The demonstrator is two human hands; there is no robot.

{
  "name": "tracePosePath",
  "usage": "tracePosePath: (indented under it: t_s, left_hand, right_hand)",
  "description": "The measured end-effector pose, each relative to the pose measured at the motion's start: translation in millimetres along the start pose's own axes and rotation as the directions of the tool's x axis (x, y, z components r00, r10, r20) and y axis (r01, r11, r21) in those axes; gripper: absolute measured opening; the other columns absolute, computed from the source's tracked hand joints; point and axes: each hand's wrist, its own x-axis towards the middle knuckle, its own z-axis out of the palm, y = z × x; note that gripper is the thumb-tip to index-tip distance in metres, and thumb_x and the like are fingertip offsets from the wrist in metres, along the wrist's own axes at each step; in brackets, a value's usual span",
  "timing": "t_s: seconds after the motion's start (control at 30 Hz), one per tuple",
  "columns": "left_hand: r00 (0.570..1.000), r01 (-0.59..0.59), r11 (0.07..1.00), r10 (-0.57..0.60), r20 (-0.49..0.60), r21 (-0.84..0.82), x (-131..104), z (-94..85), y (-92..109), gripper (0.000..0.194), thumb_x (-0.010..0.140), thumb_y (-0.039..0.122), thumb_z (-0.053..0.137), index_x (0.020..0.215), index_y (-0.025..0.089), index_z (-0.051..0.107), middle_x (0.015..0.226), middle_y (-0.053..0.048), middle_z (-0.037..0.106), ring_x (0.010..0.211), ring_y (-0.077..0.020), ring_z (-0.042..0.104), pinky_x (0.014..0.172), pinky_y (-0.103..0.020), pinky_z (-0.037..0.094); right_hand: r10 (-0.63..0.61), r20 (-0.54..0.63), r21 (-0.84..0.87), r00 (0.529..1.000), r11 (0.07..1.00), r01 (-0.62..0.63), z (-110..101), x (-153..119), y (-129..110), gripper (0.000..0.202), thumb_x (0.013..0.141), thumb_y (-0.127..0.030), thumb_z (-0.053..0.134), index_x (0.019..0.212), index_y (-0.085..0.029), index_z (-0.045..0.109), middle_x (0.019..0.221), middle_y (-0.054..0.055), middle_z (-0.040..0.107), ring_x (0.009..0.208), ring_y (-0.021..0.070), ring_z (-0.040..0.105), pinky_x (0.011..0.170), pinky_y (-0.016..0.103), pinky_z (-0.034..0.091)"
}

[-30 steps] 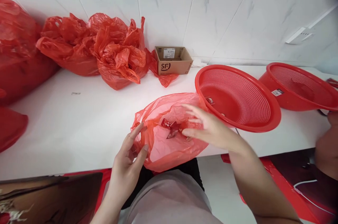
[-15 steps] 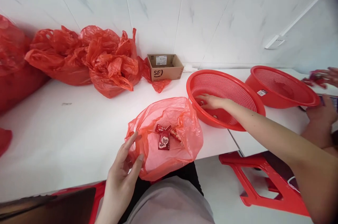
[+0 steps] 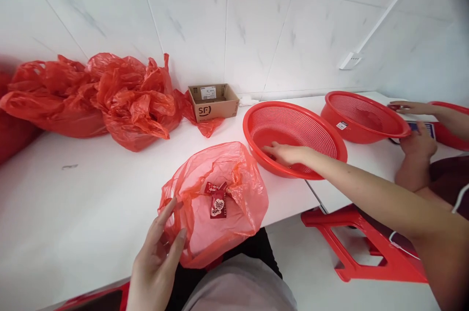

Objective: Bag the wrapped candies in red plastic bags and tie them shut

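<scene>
A thin red plastic bag [image 3: 249, 198] lies open-mouthed at the table's front edge. Inside it are a few red wrapped candies [image 3: 218, 203] with white lettering. My left hand [image 3: 157, 247] grips the bag's left rim, thumb and fingers on either side of the film. Down in a red perforated plastic basket [image 3: 256, 118] is my right hand [image 3: 286, 153], its fingers bent toward the bottom. Small bits show at its fingertips and under the palm, but what the fingers hold is mostly hidden.
Bulging red plastic bags [image 3: 135, 105] stand along the wall at left. Behind are a small cardboard box [image 3: 218, 111] and a second red basket [image 3: 339, 125]. At right, a co-worker's hands [image 3: 419, 142] are near a scale [image 3: 427, 127]. A red stool [image 3: 362, 247] stands below.
The view has swung to the right. My right hand stays in the basket, with its fingers shifted over the candies there. The co-worker's far hand has moved to the second basket's rim.
</scene>
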Motion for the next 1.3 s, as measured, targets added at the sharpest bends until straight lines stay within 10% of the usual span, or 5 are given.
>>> tracePosePath:
  t_s: [0.27,0.5,0.83,1.1,1.3]
  left_hand:
    - [1.0,0.017,1.0,-0.017,-0.002,0.021,-1,-1.7,-1,0.065,0.08,0.051,0.064,0.141,0.033,0.049,0.12,-0.004,0.065,0.08,-0.0166,0.06,0.075,-0.028,0.049]
    - [0.998,-0.011,1.0,0.013,-0.056,0.019,-1,-0.3,5,0.067,0.078,0.05,0.066,0.14,0.03,0.05,0.105,-0.004,0.068,0.069,-0.0133,0.056,0.075,-0.029,0.05]
    - [0.993,-0.033,0.997,0.025,-0.111,-0.076,-4,7.9,18,0.064,0.08,0.043,0.066,0.141,0.033,0.048,0.121,-0.005,0.064,0.074,-0.0127,0.056,0.074,-0.026,0.048]
    - [0.993,-0.02,0.99,0.004,-0.115,-0.14,-6,2.6,13,0.061,0.08,0.04,0.067,0.139,0.035,0.051,0.127,-0.004,0.062,0.071,-0.01,0.054,0.074,-0.025,0.05]
    - [0.994,-0.012,0.985,-0.008,-0.113,-0.172,-5,-0.2,11,0.061,0.08,0.039,0.068,0.139,0.034,0.051,0.128,-0.005,0.062,0.081,-0.0136,0.059,0.075,-0.026,0.052]
  right_hand:
    - [0.155,0.316,-0.129,0.936,0.984,-0.119,-9,13,2,0.011,0.067,-0.017,0.072,0.074,-0.02,0.064,0.072,0.0,0.064,0.063,0.0106,0.061,0.059,0.022,0.05]
    - [-0.033,0.198,0.145,0.98,0.989,0.005,-39,13,-54,0.033,0.073,-0.027,0.071,0.105,-0.023,0.059,0.098,0.004,0.063,0.09,0.0179,0.062,0.069,0.03,0.058]
    - [-0.243,0.422,-0.089,0.873,0.948,0.307,52,-30,-152,0.045,0.08,-0.024,0.069,0.125,-0.026,0.064,0.126,0.007,0.061,0.114,0.0245,0.057,0.094,0.039,0.047]
    - [-0.366,0.296,0.021,0.882,0.926,0.377,54,-28,-151,0.049,0.087,-0.03,0.062,0.135,-0.031,0.054,0.137,0.003,0.056,0.093,0.0183,0.068,0.082,0.033,0.055]
    - [-0.164,0.023,-0.495,0.986,0.855,0.154,-11,-4,-71,0.047,0.087,-0.042,0.056,0.132,-0.029,0.055,0.13,0.006,0.06,0.107,0.0279,0.063,0.092,0.046,0.05]
